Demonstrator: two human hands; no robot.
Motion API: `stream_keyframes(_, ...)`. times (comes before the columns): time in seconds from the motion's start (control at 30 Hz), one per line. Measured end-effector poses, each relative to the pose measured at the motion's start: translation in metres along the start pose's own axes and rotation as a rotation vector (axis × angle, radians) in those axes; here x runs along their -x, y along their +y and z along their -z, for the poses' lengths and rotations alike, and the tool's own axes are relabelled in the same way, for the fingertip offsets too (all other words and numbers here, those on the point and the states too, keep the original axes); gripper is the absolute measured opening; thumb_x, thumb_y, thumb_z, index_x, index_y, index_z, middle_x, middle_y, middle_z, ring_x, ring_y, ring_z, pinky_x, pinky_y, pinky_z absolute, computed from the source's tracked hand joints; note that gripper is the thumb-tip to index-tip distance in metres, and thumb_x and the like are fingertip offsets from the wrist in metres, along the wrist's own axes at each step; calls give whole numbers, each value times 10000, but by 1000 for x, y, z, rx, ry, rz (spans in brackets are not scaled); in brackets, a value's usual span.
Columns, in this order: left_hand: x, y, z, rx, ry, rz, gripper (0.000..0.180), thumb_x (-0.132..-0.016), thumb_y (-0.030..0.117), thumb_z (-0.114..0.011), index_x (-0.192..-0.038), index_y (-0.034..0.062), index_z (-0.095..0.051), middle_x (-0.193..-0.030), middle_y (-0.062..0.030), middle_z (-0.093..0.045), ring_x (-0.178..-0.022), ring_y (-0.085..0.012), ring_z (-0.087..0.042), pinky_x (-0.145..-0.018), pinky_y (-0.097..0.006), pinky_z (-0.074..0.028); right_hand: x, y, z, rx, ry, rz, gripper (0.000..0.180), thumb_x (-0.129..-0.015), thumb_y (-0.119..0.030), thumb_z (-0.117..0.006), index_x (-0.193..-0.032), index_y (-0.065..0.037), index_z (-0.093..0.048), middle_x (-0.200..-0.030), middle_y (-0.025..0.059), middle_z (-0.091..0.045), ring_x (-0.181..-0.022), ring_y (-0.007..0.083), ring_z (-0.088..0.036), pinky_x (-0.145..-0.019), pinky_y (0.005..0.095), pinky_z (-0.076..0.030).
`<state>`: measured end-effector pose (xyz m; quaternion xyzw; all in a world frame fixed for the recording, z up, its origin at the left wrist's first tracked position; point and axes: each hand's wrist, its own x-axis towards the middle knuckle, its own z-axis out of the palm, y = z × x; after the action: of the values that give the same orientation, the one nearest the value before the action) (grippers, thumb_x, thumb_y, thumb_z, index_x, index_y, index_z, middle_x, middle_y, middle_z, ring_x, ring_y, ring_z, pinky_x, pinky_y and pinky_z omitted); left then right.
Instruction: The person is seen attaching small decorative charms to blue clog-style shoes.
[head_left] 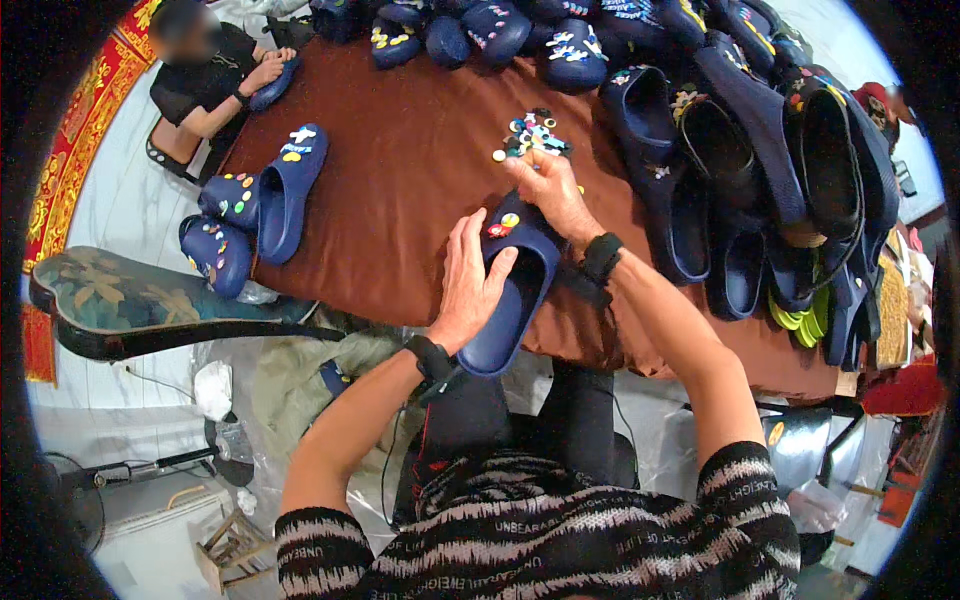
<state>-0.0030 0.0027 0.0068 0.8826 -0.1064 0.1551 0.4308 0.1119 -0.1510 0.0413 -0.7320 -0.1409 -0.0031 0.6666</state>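
At the near edge of the desk (pixel 400 190), which is lying under a dark brown cloth, the left hand (pixel 468 285) is gripping a navy blue clog (pixel 515 285). Its fingers (pixel 462 240) are lying flat along the clog's left side while the thumb is pressing into the opening, so the hand is closing around the shoe. The clog is hanging partly over the near edge, heel toward the person, toe pointing up the desk, with a few coloured charms (pixel 503 225) sitting on its toe. The right hand (pixel 552 190) is resting just past the toe, its fingers curling narrowly at the top of the clog and reaching toward a small pile of loose charms (pixel 532 135) lying near the middle of the desk; whether a charm is pinched between them I cannot tell. Both wrists are wearing black bands.

Toward the left edge, three decorated clogs (pixel 262 200) are lying together, their toes dotted with bright charms, one slipping over the edge. Along the right edge, a heap of plain navy clogs (pixel 760 160) is stacking up, with green soles showing low in the pile. At the far edge, a row of decorated clogs (pixel 500 30) is lining up. At the far left corner, another person's hand (pixel 265 72) is resting on one more blue clog.
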Motion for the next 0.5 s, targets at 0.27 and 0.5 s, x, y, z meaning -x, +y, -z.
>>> stream_keyframes(0.27, -1, 1, -3, 93, -46, 14, 603, -1016, 425, -517, -1399, -33, -431, -1368, -263, -469, -1311, -409, -428, -1118, -477, -323, -52, 1, 39, 517, -190, 290, 272, -927, -268, -607, -910, -9, -692, -843, 174, -693, -799, 316, -673, -724, 428, -513)
stream_keyframes(0.5, 1, -5, -4, 73, -8, 38, 483, -1023, 366, -525, -1298, -31, -523, -1289, -245, -525, -1232, -402, -491, -1067, -456, -379, -11, 11, 18, 720, -509, 521, 264, -901, -261, -600, -817, -37, -713, -819, 192, -681, -781, 402, -660, -725, 497, -525)
